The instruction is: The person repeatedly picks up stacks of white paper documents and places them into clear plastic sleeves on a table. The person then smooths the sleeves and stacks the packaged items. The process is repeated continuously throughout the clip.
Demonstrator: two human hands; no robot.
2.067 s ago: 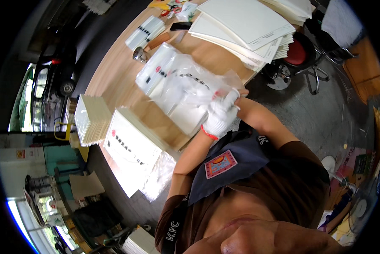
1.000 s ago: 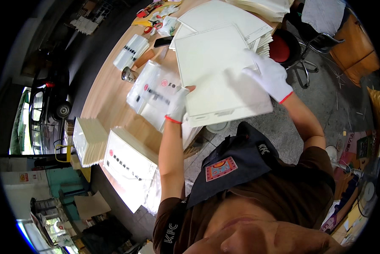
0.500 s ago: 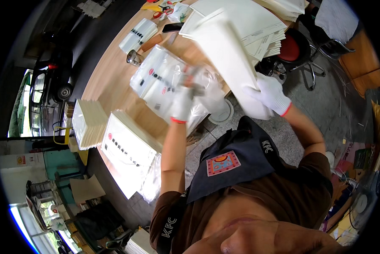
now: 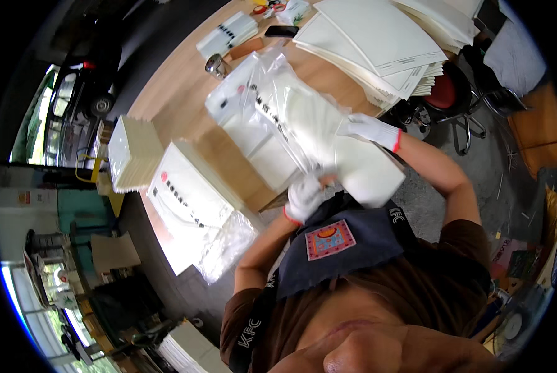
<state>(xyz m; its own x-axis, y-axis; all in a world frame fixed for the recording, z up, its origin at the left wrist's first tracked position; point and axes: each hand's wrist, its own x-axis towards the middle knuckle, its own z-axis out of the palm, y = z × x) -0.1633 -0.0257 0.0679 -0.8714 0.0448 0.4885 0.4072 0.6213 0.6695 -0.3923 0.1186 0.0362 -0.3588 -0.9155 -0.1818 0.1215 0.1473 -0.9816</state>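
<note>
A folded bundle of white paper lies partly inside a clear plastic bag with dark printing, tilted over the table's near edge. My right hand, in a white glove with a red cuff, grips the bundle's right side. Close to the bag's near edge, my left hand, gloved alike, is closed with bare fingertips showing; it pinches the plastic bag. More flat printed bags lie beneath on the wooden table.
Left on the table stand a wrapped stack of white packs and a pile of printed packs with loose plastic. Large white sheets are piled far right. A phone, metal cup and stool are also around.
The white paper bundle has come down and left, its far end now inside the plastic bag. My left hand has moved nearer and right, to the bag's near edge.
</note>
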